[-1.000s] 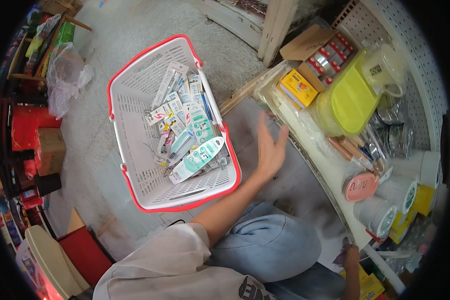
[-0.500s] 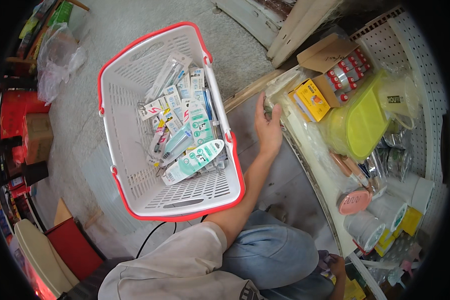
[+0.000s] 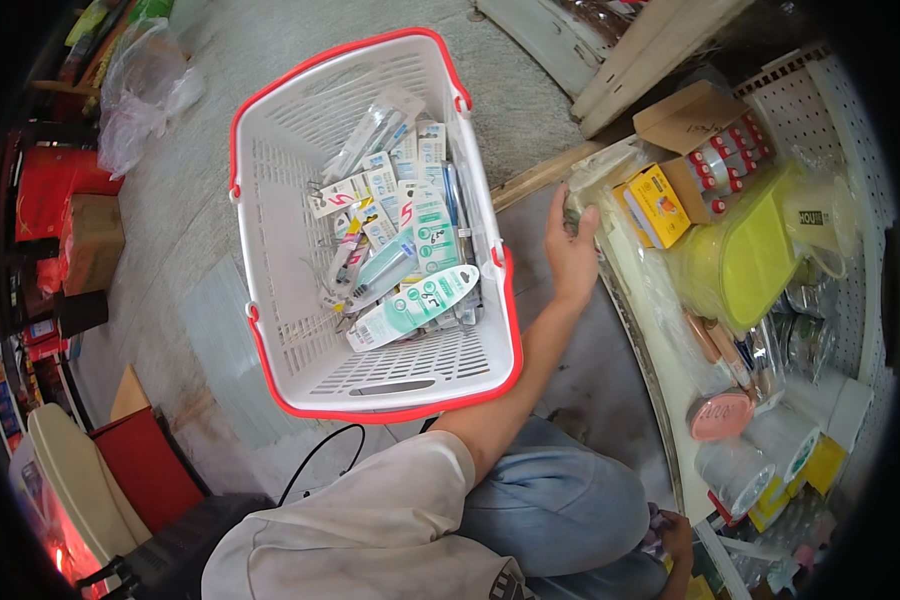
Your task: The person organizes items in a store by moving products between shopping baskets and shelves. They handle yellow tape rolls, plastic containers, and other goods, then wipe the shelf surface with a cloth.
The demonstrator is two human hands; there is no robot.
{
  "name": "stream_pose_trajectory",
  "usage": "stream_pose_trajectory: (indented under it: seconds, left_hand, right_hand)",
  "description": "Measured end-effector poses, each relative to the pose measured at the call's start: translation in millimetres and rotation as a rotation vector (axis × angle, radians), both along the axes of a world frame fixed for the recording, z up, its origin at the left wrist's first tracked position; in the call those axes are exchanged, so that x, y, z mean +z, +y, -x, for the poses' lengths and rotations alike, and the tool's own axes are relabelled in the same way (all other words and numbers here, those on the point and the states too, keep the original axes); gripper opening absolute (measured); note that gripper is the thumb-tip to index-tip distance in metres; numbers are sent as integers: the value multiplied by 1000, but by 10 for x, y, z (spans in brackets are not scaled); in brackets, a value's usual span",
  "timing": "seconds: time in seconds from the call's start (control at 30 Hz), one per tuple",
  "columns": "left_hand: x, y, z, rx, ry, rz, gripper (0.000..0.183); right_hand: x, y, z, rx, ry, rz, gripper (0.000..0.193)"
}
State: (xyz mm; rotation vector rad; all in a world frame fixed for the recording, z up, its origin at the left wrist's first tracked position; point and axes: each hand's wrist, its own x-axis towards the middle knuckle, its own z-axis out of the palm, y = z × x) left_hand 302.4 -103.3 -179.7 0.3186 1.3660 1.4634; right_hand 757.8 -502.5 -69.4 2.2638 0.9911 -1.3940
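My left hand [image 3: 573, 255] is at the near end of a cream shelf [image 3: 660, 400]. Its thumb and fingers are on either side of the plastic-wrapped edge, with something small and greenish between them. A white slatted basket [image 3: 315, 110] with a red rim and handles overlaps my left forearm; how it is supported I cannot see. Inside lie several flat carded packets, the front one a white and green blister card [image 3: 415, 308]. Beyond my knee at the lower right, my right hand [image 3: 678, 543] is closed round a purple crumpled thing [image 3: 656, 530], mostly hidden by the knee.
On the shelf stand a yellow box [image 3: 655, 205], a carton of red-capped bottles [image 3: 725, 155], a lime-green tub [image 3: 755, 250], a pink round lid [image 3: 720, 415] and clear canisters [image 3: 735, 470]. A black cable [image 3: 320, 450] loops on the floor. Stocked shelves line the left.
Most of the scene has shifted to the right in the picture, and the basket sits slightly higher. Both hands keep their places against the shelf edge and behind the knee.
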Motion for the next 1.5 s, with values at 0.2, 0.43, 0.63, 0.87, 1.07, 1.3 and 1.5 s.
stream_pose_trajectory:
  seconds: [0.2, 0.43, 0.63, 0.87, 1.07, 1.3, 1.5]
  left_hand:
    - [-94, -25, 31, 7, 7, -124, 67]
    - [-55, 29, 112, 112, 119, -187, 68]
    - [-45, 170, 339, -24, 203, -98, 53]
    - [139, 82, 384, -310, 191, 47, 67]
    - [280, -348, 279, -29, 441, -207, 61]
    - [389, -856, 446, -143, 348, -234, 54]
    - [998, -1617, 803, -789, 303, -276, 33]
  right_hand:
    - [48, 36, 61, -2, 19, 2, 47]
    - [19, -78, 22, -92, 25, -77, 45]
    - [-62, -274, -167, -85, -21, -18, 45]
    - [41, 267, 250, 158, 37, -110, 42]
    - [519, 1703, 1757, 499, 221, -303, 39]
    - [712, 3293, 3220, 530, 406, -897, 41]
    - [220, 4606, 4156, 970, 35, -1635, 30]
